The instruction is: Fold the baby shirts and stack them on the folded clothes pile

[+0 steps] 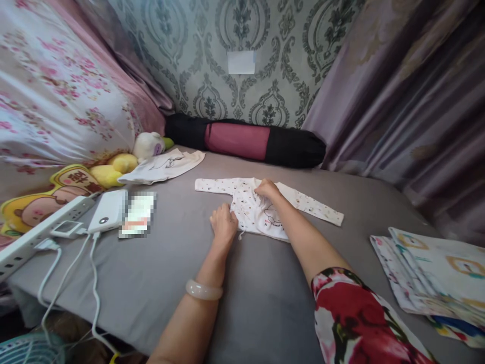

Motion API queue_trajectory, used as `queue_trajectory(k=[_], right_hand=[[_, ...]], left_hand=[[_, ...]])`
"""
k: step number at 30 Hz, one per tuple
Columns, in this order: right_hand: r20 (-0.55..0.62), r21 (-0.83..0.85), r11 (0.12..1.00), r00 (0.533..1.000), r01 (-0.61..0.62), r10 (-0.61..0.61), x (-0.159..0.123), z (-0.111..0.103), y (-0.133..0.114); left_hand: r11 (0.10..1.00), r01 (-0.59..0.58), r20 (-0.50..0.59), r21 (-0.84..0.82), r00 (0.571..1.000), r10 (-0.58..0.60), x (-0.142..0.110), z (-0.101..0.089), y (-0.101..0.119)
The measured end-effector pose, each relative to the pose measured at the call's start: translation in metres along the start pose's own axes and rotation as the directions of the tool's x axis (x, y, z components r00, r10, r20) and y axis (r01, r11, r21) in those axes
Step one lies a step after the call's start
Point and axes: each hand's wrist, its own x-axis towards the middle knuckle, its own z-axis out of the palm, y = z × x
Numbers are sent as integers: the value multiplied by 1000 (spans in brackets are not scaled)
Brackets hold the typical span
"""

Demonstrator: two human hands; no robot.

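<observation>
Fingers of right hand (268, 189) drawn together, pinching cloth at upper front of small printed shirt (246, 208). Left hand (224, 222) at shirt's side edge, fingers curled; whether they grip, cannot tell. Shirt laid mid-surface, sleeves out to both sides, front puckered near right fingers. Grey surface (166, 273) beneath. Off left: pale garment (159, 169), white boxy device (108, 210), power strip (28, 245). Off right: stack of folded printed cloths (435, 268). Far edge: long black-and-red roll (238, 140).

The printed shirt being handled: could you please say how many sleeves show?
2: one sleeve extends leftward beyond the left hand; the other sleeve extends rightward beyond the right hand.
</observation>
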Motion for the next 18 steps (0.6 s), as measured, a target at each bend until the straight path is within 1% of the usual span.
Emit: queue_trajectory(k=[3, 5, 7, 10, 12, 15, 18], right_hand=[[7, -17, 1000, 1000, -12, 12, 4, 2, 0], [-14, 4, 1000, 1000, -23, 23, 7, 3, 5], [-24, 40, 999, 1000, 12, -11, 11, 5, 12], [-41, 73, 991, 993, 109, -107, 15, 3, 25], [-48, 74, 987, 989, 145, -141, 15, -2, 33], [5, 65, 979, 981, 193, -194, 12, -10, 43], [81, -4, 958, 955, 288, -286, 8, -13, 48]], left_hand=[[1000, 13, -6, 11, 1000, -12, 0, -3, 2], [999, 24, -40, 27, 999, -23, -1, -5, 5], [1000, 17, -89, 25, 996, -14, -1, -6, 9], [996, -71, -164, -45, 985, 63, -1, -2, 14], [987, -131, -190, -93, 975, 112, -2, 2, 17], [977, -178, -151, -115, 975, 160, -5, 10, 22], [970, -222, -100, -103, 972, 212, -9, 13, 26]])
